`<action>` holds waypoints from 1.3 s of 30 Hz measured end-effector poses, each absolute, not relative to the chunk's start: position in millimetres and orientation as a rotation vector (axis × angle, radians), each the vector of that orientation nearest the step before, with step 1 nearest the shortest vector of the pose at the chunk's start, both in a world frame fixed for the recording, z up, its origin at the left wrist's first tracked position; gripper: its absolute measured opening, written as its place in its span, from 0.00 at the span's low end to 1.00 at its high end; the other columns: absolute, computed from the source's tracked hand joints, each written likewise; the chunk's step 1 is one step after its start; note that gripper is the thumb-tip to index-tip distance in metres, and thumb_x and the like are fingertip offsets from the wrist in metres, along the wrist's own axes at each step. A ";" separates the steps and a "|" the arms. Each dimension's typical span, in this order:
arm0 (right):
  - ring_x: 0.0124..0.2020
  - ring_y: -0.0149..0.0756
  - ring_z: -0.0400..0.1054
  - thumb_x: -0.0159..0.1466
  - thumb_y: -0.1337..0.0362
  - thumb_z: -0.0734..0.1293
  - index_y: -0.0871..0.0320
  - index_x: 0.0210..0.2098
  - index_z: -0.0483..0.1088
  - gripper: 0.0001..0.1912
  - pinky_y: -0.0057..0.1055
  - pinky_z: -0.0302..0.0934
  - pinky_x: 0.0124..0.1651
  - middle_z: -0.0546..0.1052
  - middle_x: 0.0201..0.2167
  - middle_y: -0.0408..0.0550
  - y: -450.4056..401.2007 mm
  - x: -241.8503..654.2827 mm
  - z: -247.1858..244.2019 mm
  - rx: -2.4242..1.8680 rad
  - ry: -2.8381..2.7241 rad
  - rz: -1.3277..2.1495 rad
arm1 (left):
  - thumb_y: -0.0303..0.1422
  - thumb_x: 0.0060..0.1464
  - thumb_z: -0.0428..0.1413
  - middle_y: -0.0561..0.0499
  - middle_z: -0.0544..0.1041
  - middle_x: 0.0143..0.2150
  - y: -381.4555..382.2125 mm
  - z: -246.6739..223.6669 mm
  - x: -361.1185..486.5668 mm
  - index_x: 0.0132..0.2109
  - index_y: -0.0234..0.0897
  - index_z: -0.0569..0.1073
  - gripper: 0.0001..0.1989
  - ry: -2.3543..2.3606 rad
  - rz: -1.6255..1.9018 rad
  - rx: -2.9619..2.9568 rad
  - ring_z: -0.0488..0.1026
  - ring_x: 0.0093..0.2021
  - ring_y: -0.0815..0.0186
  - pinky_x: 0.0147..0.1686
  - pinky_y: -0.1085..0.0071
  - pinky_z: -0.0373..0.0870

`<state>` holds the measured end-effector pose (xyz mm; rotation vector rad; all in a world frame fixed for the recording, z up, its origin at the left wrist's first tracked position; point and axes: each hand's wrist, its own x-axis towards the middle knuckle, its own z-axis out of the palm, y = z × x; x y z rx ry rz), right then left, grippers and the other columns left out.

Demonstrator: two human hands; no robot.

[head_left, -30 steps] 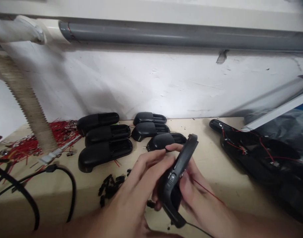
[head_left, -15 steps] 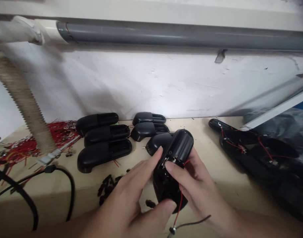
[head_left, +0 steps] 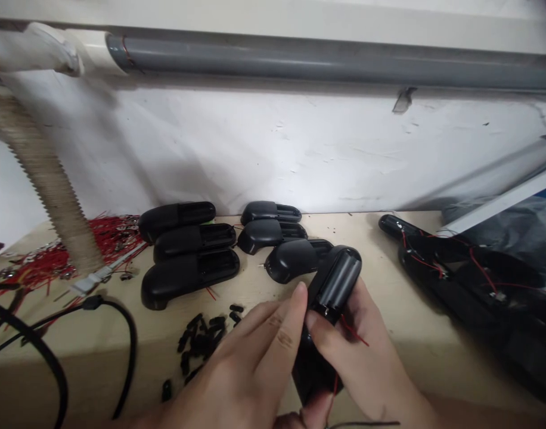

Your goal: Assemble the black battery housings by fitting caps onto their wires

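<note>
A glossy black plastic housing (head_left: 338, 283) with a long rounded slot is tilted between my two hands. My left hand (head_left: 250, 363) is wrapped along its left side, fingers together, thumb near its lower end. From the right, my right hand (head_left: 366, 351) grips it, with the thumb pressed on the middle just below the slot. A red wire (head_left: 354, 331) sticks out beside my right fingers, and another hangs at the lower end near a dark wire. The part under my right thumb is hidden.
Black housings (head_left: 190, 277) stand in two groups behind my hands. Small black pieces (head_left: 201, 339) lie left of my left hand. Red wires (head_left: 116, 238) are heaped at the far left, near black cables (head_left: 132, 339). More wired black shells (head_left: 470, 280) are piled at right.
The held housing has shifted slightly right and down with both hands. My left hand has turned more back-up, and my right thumb now covers the spot below the slot.
</note>
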<state>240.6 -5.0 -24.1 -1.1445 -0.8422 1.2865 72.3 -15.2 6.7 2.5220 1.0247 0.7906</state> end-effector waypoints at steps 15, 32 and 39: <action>0.60 0.38 0.74 0.66 0.53 0.79 0.41 0.61 0.69 0.28 0.38 0.69 0.65 0.79 0.59 0.42 -5.7 244.9 -44.3 -0.787 -0.741 1.493 | 0.31 0.67 0.60 0.50 0.83 0.63 5.1 2.9 68.3 0.70 0.47 0.73 0.26 1.084 1.033 1.929 0.82 0.61 0.62 0.60 0.70 0.81; 0.59 0.38 0.72 0.72 0.56 0.73 0.37 0.63 0.70 0.22 0.36 0.71 0.60 0.77 0.60 0.41 -6.5 252.1 -52.2 -0.688 -0.795 1.590 | 0.30 0.59 0.66 0.51 0.84 0.61 5.7 -2.5 63.5 0.66 0.51 0.75 0.28 1.036 1.122 1.989 0.82 0.59 0.65 0.59 0.77 0.79; 0.49 0.37 0.75 0.71 0.54 0.74 0.39 0.64 0.69 0.24 0.32 0.77 0.45 0.77 0.58 0.44 -9.0 250.7 -51.6 -0.636 -0.726 1.720 | 0.26 0.56 0.64 0.52 0.86 0.55 5.7 2.5 67.8 0.61 0.47 0.76 0.26 1.053 1.187 2.021 0.84 0.54 0.67 0.55 0.79 0.80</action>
